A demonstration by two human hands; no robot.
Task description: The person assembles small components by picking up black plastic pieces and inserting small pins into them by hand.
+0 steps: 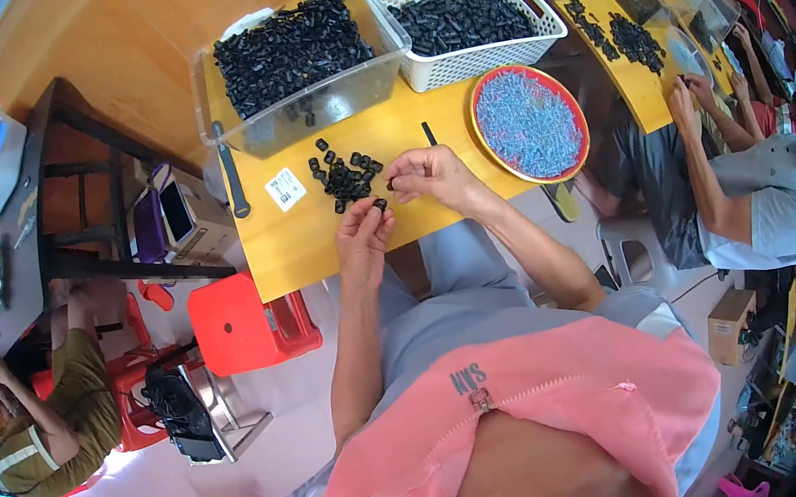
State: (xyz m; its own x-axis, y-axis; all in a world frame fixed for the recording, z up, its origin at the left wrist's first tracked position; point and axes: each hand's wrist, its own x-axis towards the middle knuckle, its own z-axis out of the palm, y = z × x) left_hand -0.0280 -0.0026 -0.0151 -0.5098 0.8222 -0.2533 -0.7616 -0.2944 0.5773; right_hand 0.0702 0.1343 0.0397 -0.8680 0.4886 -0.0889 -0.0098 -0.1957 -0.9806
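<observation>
My left hand (363, 238) pinches a small black plastic part (380, 205) between thumb and fingertips, just over the front of the yellow table (278, 254). Close beside it, my right hand (437, 180) has thumb and forefinger pressed together on something tiny and dark, too small to name. Beyond both hands lies a loose pile of similar black parts (347, 180). To the right, a round red tray with a yellow rim (477, 127) holds many slim, bluish, see-through pieces (530, 120).
Behind the pile stand a clear bin (301, 120) and a white basket (489, 58), both full of black parts. A white label (286, 190) and a dark-handled tool (233, 180) lie at left. A red stool (237, 322) stands left; co-workers sit on both sides.
</observation>
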